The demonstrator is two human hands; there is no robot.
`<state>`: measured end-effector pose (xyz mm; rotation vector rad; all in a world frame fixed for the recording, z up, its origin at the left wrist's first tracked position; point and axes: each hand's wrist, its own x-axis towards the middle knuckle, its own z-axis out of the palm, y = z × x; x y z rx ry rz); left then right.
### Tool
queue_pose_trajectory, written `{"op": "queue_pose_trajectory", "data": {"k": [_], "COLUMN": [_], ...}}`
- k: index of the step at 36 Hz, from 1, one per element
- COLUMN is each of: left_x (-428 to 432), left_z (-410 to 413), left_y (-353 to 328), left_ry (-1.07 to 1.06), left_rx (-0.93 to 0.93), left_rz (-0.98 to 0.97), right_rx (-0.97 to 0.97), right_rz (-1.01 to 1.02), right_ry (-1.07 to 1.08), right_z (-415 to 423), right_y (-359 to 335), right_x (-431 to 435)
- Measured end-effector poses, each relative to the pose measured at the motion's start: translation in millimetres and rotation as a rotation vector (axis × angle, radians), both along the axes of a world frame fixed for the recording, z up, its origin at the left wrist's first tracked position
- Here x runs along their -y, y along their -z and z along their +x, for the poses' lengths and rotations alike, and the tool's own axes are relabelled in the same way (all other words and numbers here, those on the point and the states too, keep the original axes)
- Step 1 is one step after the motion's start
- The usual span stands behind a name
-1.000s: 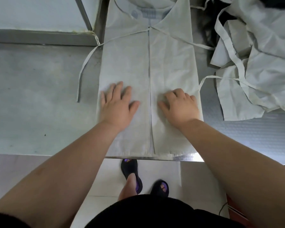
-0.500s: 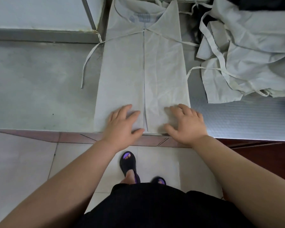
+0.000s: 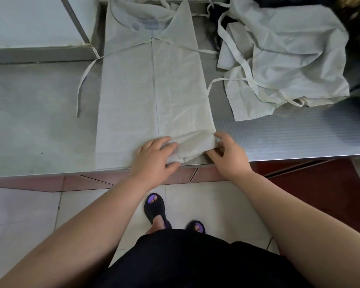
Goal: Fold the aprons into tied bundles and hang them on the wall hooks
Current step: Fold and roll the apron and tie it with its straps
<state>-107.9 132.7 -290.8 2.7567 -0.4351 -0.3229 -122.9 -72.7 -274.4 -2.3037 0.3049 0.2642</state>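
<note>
Apron [image 3: 154, 96]: pale grey, lying flat on the metal table [image 3: 40, 121]. Both sides are folded in so their edges meet in a straight line down the middle. The neck end points away from you and the hem sits at the near table edge.

Hem, right half: lifted off the table and bunched into a loose roll. The left half lies flat.

Your left hand [image 3: 154, 156]: it grips the bunched hem close to the centre line, fingers curled over the top of the cloth and thumb tucked under the raised edge.

Your right hand [image 3: 231, 156]: it pinches the outer right corner of the same hem, with the forefinger on top of the corner and the thumb beneath it.

Ties: the left tie [image 3: 81, 84] runs from the waist out across the table and trails toward you. The right tie [image 3: 211, 84] loops off the right edge toward the heap.

Heap of aprons [image 3: 289, 59]: crumpled on the table to the right, just beside the folded one, with straps tangled over it.

Below the table edge: pale floor tiles [image 3: 19, 215] and your dark sandals [image 3: 155, 208], toes showing.
</note>
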Motion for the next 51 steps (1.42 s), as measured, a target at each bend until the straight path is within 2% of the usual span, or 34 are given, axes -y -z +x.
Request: {"op": "queue_pose_trajectory", "data": {"k": [7, 12, 15, 19, 24, 28, 32, 41, 44, 51], "left_x": [-1.2, -1.9, -0.7, -1.1, -14.7, -31.8, -52.3, -66.4, -66.8, -67.8], "left_z": [0.0, -1.0, -1.4, -1.6, -11.9, -22.9, -25.3, -19.5, -17.2, -17.2], "left_y": [3.8, 6.4, 6.4, 4.8, 2.1, -1.4, 2.1, 3.9, 6.5, 9.1], "left_ry": [-0.003, 0.004, 0.015, 0.021, -0.009, -0.097, -0.080, -0.054, -0.069, 0.020], "left_rx": [0.016, 0.048, 0.063, 0.042, 0.185, 0.136, 0.169, 0.219, 0.213, 0.212], "left_rz": [-0.014, -0.019, -0.031, -0.122, -0.164, -0.117, -0.059, -0.139, -0.162, -0.195], "right_rx": [0.031, -0.015, -0.067, 0.016, 0.235, 0.236, 0.206, 0.255, 0.199, 0.195], "right_rz": [0.016, -0.393, -0.519, -0.718, -0.808, -0.768, -0.704, -0.613, -0.547, -0.536], "right_ry": [0.120, -0.122, -0.215, -0.335, -0.526, -0.608, -0.675, -0.613, -0.631, -0.667], "right_z": [-1.3, -7.4, -7.3, -9.0, -3.3, -3.3, -1.3, 1.9, 1.5, 0.9], "right_y": [0.2, -6.7, -7.2, -4.0, 1.5, 5.7, 12.5, 19.6, 16.2, 15.6], "right_x": [-5.6, -11.2, -13.0, -7.5, -24.6, -38.5, -49.7, -60.0, -61.5, -61.5]}}
